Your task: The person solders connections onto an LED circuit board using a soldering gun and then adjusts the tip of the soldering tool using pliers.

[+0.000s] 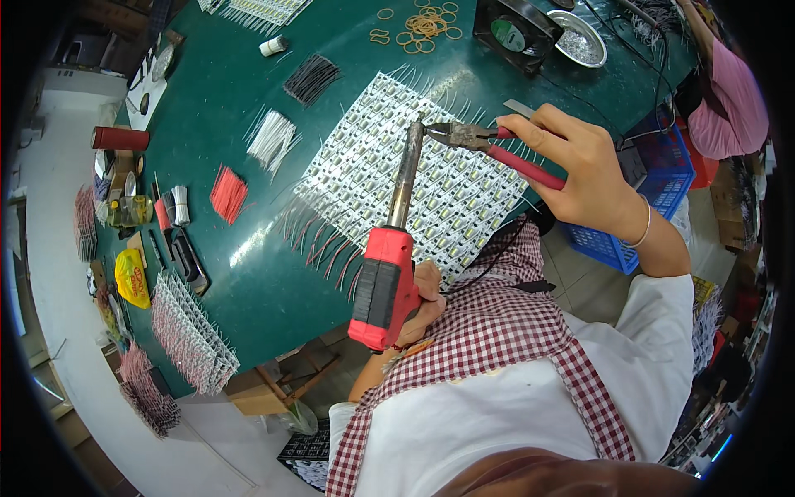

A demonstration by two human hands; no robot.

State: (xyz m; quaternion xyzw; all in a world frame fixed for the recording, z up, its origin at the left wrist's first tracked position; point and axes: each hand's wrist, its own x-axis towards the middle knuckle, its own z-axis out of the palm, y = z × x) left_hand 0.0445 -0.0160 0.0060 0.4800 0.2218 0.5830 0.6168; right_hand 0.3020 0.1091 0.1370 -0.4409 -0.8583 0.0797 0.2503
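Left hand (424, 300) grips the red soldering iron (389, 265) mid-frame while right hand (580, 170) clamps red-handled pliers (489, 145) on its tip, so looks like tip-fixing, steady pull needed.

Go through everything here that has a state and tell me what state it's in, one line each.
Soldering iron: held upright in left hand, tip at the pliers' nose.
Red-handled pliers: gripped in right hand, closed at the iron's tip.
LED strip panel: flat on the green table, wires sticking out.
Fan: upright; spinning or not, cannot tell.
Metal bowl: holds silvery bits.
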